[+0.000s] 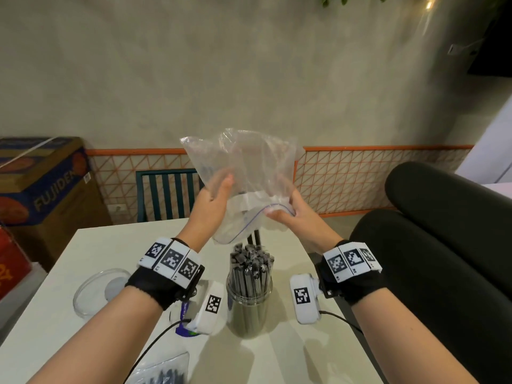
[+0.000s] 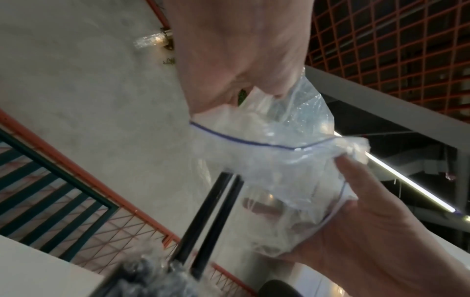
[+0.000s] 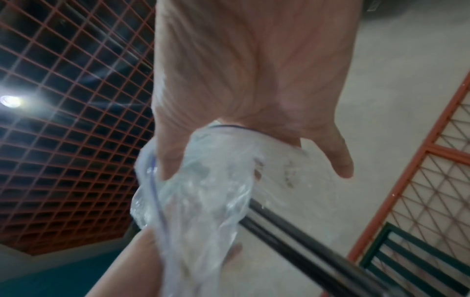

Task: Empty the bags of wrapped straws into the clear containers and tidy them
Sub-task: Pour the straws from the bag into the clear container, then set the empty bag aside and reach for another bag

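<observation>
Both hands hold a clear zip bag [image 1: 243,167] upside down in the air, its blue-lined mouth facing down. My left hand [image 1: 221,187] grips the bag's left side and my right hand [image 1: 282,212] pinches the mouth edge. Two black wrapped straws [image 1: 256,236] poke out of the mouth, right above a clear container [image 1: 249,306] packed with upright dark wrapped straws [image 1: 250,261]. In the left wrist view my left hand [image 2: 254,94] pinches the bag [image 2: 279,160] above the two straws [image 2: 213,211]. The right wrist view has my right hand [image 3: 254,156] bunching the bag [image 3: 198,191].
On the white table [image 1: 291,356] a clear round lid [image 1: 97,292] lies at the left, and another bag of dark straws [image 1: 163,375] sits at the near edge. A teal chair [image 1: 166,192] stands behind, cardboard boxes [image 1: 41,184] at the left, a black sofa [image 1: 443,245] at the right.
</observation>
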